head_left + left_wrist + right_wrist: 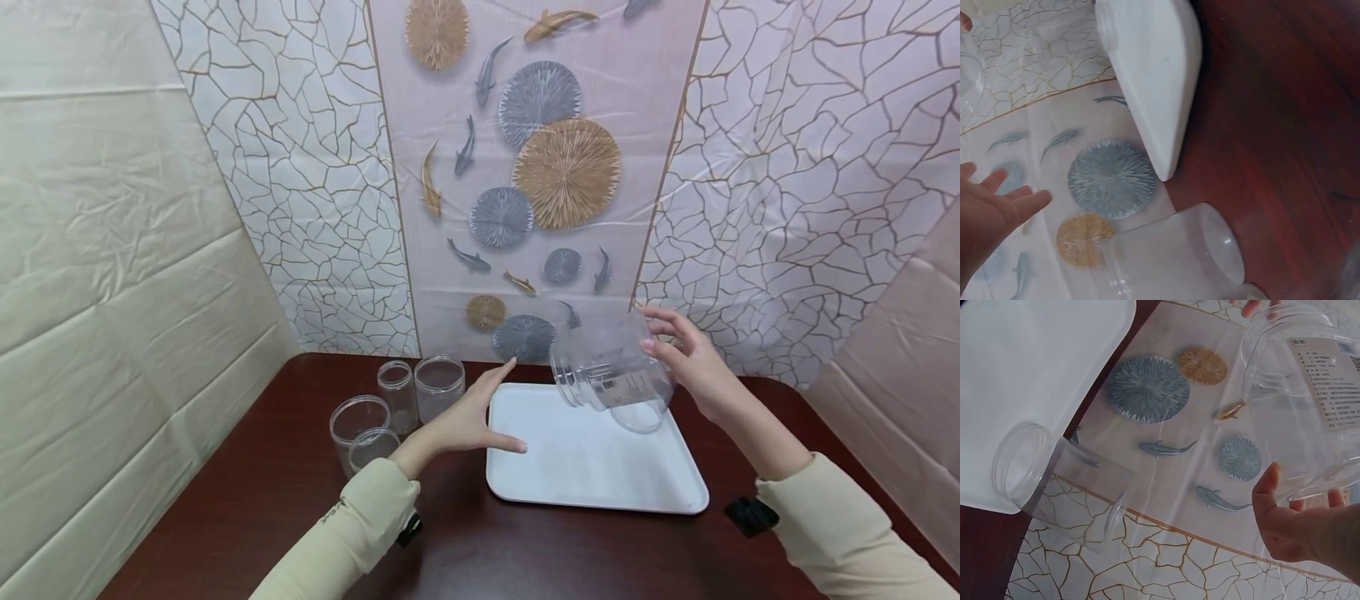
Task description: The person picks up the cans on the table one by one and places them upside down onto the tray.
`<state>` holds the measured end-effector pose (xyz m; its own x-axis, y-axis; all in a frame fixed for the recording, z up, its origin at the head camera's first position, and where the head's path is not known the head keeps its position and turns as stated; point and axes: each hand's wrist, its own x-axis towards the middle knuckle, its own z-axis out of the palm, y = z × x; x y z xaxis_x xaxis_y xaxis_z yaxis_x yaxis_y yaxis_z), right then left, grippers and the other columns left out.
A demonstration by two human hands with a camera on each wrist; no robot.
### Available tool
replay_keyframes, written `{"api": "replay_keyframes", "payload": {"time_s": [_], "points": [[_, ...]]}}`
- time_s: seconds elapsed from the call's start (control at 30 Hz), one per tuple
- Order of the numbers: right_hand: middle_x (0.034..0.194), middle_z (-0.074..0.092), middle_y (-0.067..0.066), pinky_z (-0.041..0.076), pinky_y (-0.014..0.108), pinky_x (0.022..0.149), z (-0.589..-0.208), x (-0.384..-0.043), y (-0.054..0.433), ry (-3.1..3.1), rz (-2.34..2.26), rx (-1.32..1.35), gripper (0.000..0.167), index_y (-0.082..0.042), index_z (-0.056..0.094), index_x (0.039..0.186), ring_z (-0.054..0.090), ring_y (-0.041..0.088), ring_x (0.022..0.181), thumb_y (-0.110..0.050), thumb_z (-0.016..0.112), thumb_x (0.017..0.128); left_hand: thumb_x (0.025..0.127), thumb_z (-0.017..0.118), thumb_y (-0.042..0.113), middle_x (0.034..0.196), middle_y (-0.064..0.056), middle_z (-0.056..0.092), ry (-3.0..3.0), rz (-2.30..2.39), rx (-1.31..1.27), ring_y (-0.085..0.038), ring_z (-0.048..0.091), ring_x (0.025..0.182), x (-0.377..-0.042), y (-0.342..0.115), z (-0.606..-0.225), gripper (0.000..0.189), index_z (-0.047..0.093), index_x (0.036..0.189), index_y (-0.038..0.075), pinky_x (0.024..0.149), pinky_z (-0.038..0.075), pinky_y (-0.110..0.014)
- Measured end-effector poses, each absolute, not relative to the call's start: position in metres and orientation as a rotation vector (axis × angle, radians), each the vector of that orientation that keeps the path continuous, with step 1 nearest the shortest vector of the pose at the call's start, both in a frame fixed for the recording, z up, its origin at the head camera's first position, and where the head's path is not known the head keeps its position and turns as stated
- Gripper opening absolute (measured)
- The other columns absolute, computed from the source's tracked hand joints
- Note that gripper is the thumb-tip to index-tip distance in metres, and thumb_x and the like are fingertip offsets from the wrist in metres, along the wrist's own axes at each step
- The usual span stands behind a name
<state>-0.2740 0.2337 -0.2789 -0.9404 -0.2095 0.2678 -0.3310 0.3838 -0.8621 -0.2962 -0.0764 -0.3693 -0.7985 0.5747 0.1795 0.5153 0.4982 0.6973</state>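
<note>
My right hand (693, 358) grips a large clear plastic jar (592, 375) with a printed label, near its base end. This jar is tipped on its side above the white tray (555, 475), its wide mouth facing left. In the right wrist view, the thumb and fingers of the right hand (1304, 528) curl at the jar's side. Below it, a smaller clear jar (1079, 494) stands on the tray with its threaded mouth down. My left hand (465, 417) is held over the tray's left edge, thumb and fingers spread wide, with nothing in it.
Several clear jars (440, 385) stand on the dark red-brown table (480, 550) left of the tray, partly behind the left forearm. Behind the table hangs a patterned cloth (525, 275) with fish and round leaves. A pale fabric wall (112, 292) borders the left side.
</note>
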Motion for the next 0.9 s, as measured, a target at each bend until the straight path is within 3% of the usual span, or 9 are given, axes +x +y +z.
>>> {"api": "replay_keyframes", "payload": {"time_s": [0.27,0.5,0.67,0.9], "points": [[0.135,0.032,0.023,0.044,0.025,0.071,-0.281,-0.277,0.233,-2.579,1.458,0.425,0.056,-0.005,0.028,0.144,0.046,0.001,0.088,-0.023,0.050,0.096,0.072,0.081,0.032,0.156,-0.012,0.018,2.651,1.049,0.949,-0.028,0.017,0.144,-0.294,-0.072,-0.379,0.109,0.009,0.153,0.014,0.114,0.024,-0.049],[0.135,0.032,0.026,0.043,0.024,0.070,-0.280,-0.279,0.226,-2.610,1.331,0.429,0.056,-0.005,0.033,0.143,0.046,0.022,0.095,-0.022,0.053,0.093,0.068,0.083,0.037,0.153,-0.019,0.023,2.744,0.830,0.946,-0.037,0.018,0.143,-0.296,-0.073,-0.397,0.108,0.020,0.149,0.004,0.114,0.022,-0.052],[0.136,0.031,0.029,0.040,0.032,0.071,-0.281,-0.278,0.226,-2.629,1.290,0.438,0.058,-0.004,0.035,0.142,0.038,0.036,0.105,-0.017,0.055,0.089,0.067,0.084,0.040,0.152,-0.023,0.022,2.760,0.685,0.915,-0.040,0.017,0.142,-0.298,-0.072,-0.410,0.109,0.021,0.147,0.000,0.115,0.019,-0.052],[0.135,0.031,0.032,0.037,0.049,0.082,-0.283,-0.280,0.225,-2.651,1.191,0.458,0.058,-0.003,0.039,0.138,0.034,0.042,0.114,-0.014,0.059,0.085,0.066,0.084,0.043,0.153,-0.023,0.019,2.767,0.505,0.845,-0.039,0.017,0.143,-0.303,-0.065,-0.413,0.114,0.018,0.148,0.000,0.116,0.020,-0.048]]}}
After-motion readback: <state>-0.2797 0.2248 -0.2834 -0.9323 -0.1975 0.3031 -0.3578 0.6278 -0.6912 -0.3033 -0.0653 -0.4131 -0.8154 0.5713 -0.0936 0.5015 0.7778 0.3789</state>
